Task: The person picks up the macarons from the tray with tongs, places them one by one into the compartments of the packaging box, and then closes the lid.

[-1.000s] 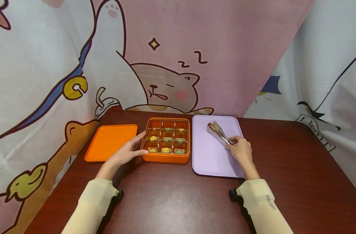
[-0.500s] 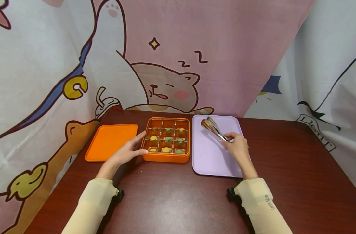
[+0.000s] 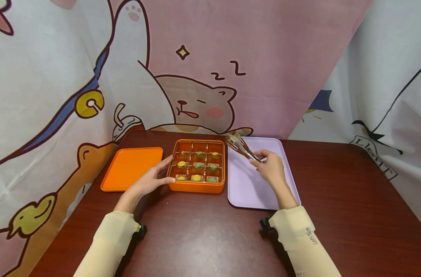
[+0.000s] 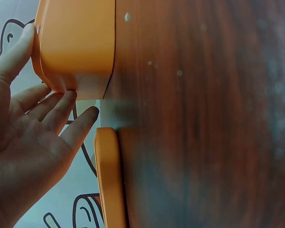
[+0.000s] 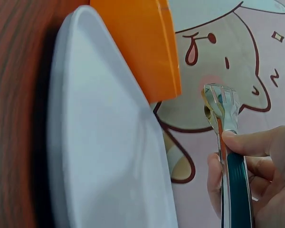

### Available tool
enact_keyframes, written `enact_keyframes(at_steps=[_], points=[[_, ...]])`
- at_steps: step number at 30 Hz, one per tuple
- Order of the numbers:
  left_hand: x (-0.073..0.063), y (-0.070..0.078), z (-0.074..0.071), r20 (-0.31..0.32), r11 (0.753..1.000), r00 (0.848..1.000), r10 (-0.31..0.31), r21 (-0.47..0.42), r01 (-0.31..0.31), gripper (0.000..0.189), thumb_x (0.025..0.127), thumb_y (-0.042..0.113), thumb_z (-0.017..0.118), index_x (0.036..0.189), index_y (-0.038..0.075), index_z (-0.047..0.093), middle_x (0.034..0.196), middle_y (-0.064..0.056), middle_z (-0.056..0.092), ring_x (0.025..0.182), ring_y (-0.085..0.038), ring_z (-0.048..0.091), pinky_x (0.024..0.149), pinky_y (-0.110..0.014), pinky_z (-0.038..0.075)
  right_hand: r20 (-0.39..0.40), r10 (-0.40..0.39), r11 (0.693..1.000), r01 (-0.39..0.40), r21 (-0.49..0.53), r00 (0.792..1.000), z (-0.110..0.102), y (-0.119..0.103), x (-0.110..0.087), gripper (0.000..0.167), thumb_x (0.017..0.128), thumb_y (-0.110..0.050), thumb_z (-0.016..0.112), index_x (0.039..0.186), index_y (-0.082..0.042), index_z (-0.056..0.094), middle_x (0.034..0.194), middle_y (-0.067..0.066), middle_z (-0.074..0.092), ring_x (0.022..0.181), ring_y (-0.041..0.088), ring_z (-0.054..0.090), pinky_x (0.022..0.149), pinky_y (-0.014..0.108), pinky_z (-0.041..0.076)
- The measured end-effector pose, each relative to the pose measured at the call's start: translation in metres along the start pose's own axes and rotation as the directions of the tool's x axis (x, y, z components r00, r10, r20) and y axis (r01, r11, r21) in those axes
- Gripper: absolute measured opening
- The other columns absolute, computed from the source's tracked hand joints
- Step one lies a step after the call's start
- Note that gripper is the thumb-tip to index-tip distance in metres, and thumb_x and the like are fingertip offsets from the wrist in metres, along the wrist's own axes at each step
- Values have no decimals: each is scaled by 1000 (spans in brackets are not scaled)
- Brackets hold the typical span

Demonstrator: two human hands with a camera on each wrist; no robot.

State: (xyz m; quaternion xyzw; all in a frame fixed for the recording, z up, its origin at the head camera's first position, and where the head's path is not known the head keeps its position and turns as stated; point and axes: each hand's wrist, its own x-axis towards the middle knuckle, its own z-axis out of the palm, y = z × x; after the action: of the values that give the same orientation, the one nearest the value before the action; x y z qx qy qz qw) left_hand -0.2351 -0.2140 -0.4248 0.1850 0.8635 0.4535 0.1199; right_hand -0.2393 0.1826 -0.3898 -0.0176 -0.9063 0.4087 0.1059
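Note:
An orange box [image 3: 196, 187] with a clear divided insert stands on the table, small yellow and green round pieces [image 3: 196, 177] in several of its compartments. Against its left side rests my left hand [image 3: 150, 182], fingers extended along the wall and thumb at the near left corner. My right hand [image 3: 273, 167] grips a pair of metal tongs [image 3: 243, 148] over the lilac tray [image 3: 255, 194]. The tongs point away to the left, their tips near the box's far right corner. In the right wrist view, slotted ends show on the tongs [image 5: 223, 107], with nothing visible between them.
Left of the box lies a flat orange lid [image 3: 132, 167], partly behind my left forearm. Behind the table [image 3: 210, 238] hangs a printed cartoon cloth [image 3: 283, 69]. The tray lies just right of the box.
My right hand has moved left with the tongs, which were low over the tray and now reach toward the box. My left hand stays against the box.

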Motion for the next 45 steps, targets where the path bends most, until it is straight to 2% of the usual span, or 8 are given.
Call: enact_keyframes(at_steps=[4,12,20,26,30,32,39,45], points=[[0,0,0,-3,1000,1000,0,3,0,80,97,19,65,160,8,18,168,-15,12,152,-43,18,119,-63,21,15,-13,1000,12,20,1000,6,-11,2,30,87,-10,75,114,1,71,101,21,74,69,23,74,53,16,49],[1,1,0,-4,1000,1000,-25,-9,25,82,96,19,66,161,10,17,169,-11,12,153,-41,18,120,-62,21,66,-37,999,35,30,997,23,-36,5,30,86,-12,76,114,-1,72,100,17,74,62,11,69,54,21,48],[1,2,0,-1,1000,1000,-24,-19,24,81,96,20,66,161,10,17,169,-11,11,153,-41,19,120,-62,22,100,-63,998,61,23,993,46,-58,8,26,86,-14,77,110,-6,74,99,13,74,66,16,69,56,21,48],[1,1,0,-3,1000,1000,-8,-10,8,81,96,21,66,161,9,18,169,-12,12,152,-42,20,120,-62,24,115,-98,995,100,-12,989,62,-69,13,21,86,-15,78,105,-8,75,92,9,74,72,20,63,63,28,44],[1,0,-1,-2,1000,1000,-8,-7,8,81,96,20,66,161,9,18,169,-12,11,152,-42,20,119,-62,24,143,-78,996,82,-29,987,72,-74,16,21,86,-17,78,106,-10,75,94,7,75,72,19,60,64,29,43],[1,0,-1,-4,1000,1000,-8,-4,8,81,96,19,66,161,9,18,169,-12,11,152,-41,20,119,-62,25,165,-64,997,70,-30,984,76,-77,17,22,87,-18,77,108,-10,74,98,8,76,71,20,64,65,30,47],[2,-1,0,-10,1000,1000,5,8,-5,81,96,18,67,160,9,18,169,-13,12,152,-42,18,119,-64,22,200,-37,996,52,-70,979,88,-82,19,26,88,-21,77,112,-11,74,107,9,75,93,26,68,80,40,53],[2,-2,1,-10,1000,1000,4,5,-4,82,96,21,67,161,9,18,169,-14,11,152,-42,18,119,-64,23,203,-29,991,55,-121,979,93,-83,19,25,88,-22,77,111,-12,75,105,8,76,92,27,68,80,41,53]])
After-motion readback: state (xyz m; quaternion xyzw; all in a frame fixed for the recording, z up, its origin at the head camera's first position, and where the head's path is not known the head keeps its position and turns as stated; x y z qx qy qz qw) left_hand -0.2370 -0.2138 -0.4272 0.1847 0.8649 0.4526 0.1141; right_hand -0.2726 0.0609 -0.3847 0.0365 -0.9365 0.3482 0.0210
